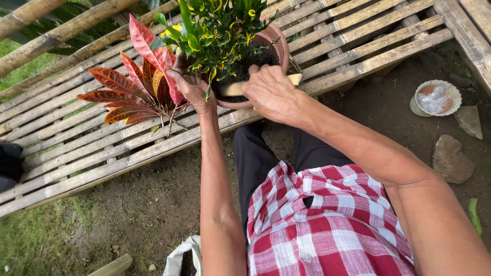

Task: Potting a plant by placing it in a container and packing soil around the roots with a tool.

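We see one terracotta pot (pixel 279 43) on the slatted bamboo bench (pixel 76 148), near its front edge, filled with dark soil and a green-yellow plant (pixel 220 25). Our right hand (pixel 271 92) sits over the pot's near rim, fingers curled shut around a flat wooden stick (pixel 294 79) that lies across the soil; both ends of the stick poke out past the hand. Our left hand (pixel 192 84) is at the pot's left side, fingers wrapped on the rim and partly hidden under leaves, so we cannot tell how tight the hold is.

Just left of the pot, touching our left hand, one red-orange croton cutting (pixel 135 84) lies on the slats; its leaves crowd that side. Foliage overhangs the pot from above. Right of the pot the bench slats are bare.

On the dirt ground well right of the pot: one small bowl (pixel 434 97) holding something whitish, two flat stones (pixel 450 158) and one green leaf (pixel 474 214) at the frame edge. Below the pot, near the bottom edge, one white sack (pixel 181 255) and one wood block (pixel 115 266). Bamboo poles (pixel 61 33) run behind the bench, far left of the pot.
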